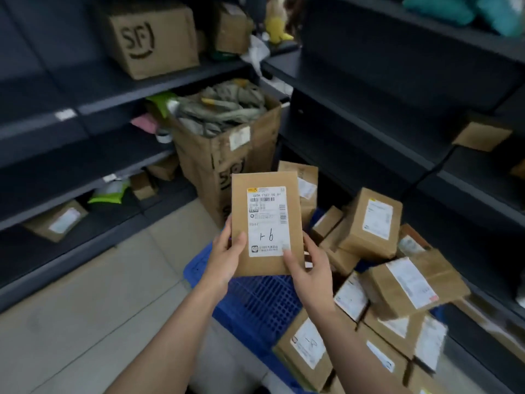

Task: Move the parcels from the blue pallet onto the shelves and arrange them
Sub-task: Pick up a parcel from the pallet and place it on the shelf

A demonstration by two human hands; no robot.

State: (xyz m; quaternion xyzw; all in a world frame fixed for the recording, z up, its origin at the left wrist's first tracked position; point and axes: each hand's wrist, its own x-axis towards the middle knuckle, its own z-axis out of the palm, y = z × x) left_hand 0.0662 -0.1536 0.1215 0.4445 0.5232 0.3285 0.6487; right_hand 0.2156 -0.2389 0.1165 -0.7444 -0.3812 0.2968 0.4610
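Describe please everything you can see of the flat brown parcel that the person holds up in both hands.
The flat brown parcel looks like a kraft paper mailer, thin and rectangular, held upright and facing the camera above the blue pallet. A white shipping label with barcodes and a handwritten mark covers much of its front. The left hand grips its lower left edge, the right hand its lower right corner, thumb on the label. Nothing else touches it.

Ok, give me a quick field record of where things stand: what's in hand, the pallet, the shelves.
held item: flat brown parcel, label facing the camera, handwritten mark on it
left hand: grips the parcel's lower left edge
right hand: grips its lower right edge
blue pallet: near part bare, many parcels piled at right
left shelves: a few boxes, mostly open space
floor: tall open carton stuffed with fabric
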